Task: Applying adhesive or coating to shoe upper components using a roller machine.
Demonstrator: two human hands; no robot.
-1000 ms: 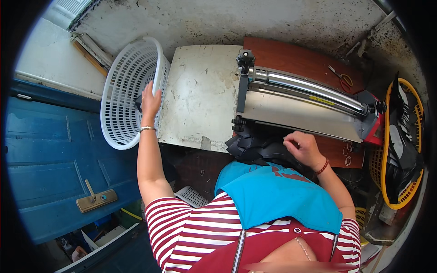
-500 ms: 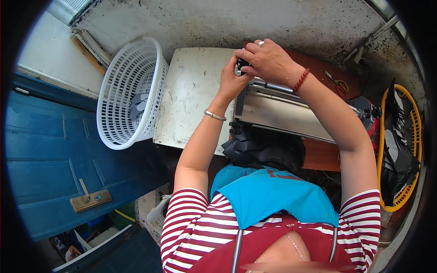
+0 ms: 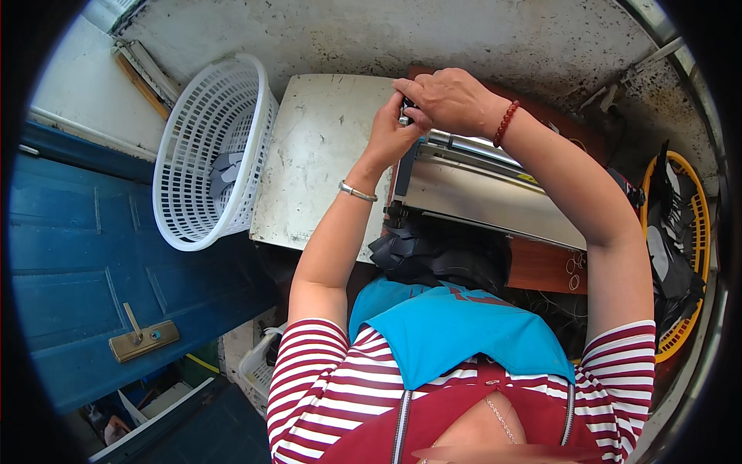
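Both hands are together at the far left corner of a bench machine [image 3: 479, 189] with long metal rods and a pale flat bed. My left hand [image 3: 390, 127], with a metal bangle at its wrist, closes around a small black knob-like part [image 3: 406, 107] with a shiny metal piece. From the right, my right hand [image 3: 460, 100], with red beads at the wrist, curls its fingers over the same part. Those fingers cover most of it. Dark grey-black cut pieces [image 3: 440, 255] lie heaped below the machine's near edge, by my blue apron.
A white slatted basket [image 3: 259, 155] holding grey pieces stands left of a worn pale tabletop [image 3: 321, 147]. At the right is a yellow basket [image 3: 699, 232] with black and grey pieces. A blue door [image 3: 69, 286] is at the left, a stained wall [image 3: 371, 39] behind.
My right hand has turned and lowered slightly over the black part, its fingers covering more of it. My right elbow has swung outward. The whole view has shifted a little.
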